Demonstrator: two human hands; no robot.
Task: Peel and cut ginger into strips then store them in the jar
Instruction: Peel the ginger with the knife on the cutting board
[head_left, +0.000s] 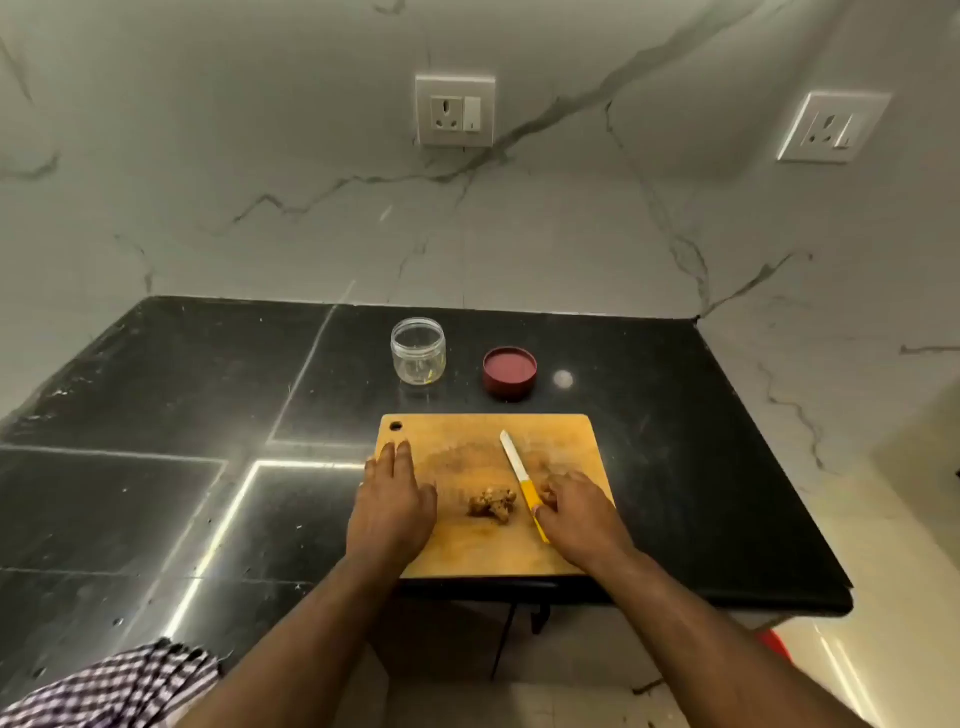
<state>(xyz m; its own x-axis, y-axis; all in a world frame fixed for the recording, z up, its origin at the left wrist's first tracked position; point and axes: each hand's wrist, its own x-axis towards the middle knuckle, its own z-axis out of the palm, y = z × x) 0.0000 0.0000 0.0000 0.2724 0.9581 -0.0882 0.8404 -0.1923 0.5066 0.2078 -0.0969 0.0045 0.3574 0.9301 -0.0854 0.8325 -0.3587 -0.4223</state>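
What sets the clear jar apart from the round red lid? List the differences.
The clear jar is transparent and taller; the round red lid is opaque and low. The jar stands left, the lid right, apart. Both sit on the black counter behind the wooden cutting board.

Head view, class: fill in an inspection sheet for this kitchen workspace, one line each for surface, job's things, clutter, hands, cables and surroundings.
Surface: black counter, glossy, with light streaks; wooden board at its near edge.
Job's things: ginger whole, unpeeled, on the board; knife on the board, yellow handle under the right hand; jar open and seemingly empty behind the board; red lid beside it, apart.
Clutter: nothing seen.
Hands: left hand flat on the board's left edge; right hand curled at the knife handle, grip not clear.
Cables: nothing seen.
Surroundings: marble wall with two sockets, nothing plugged in; checked cloth at lower left.
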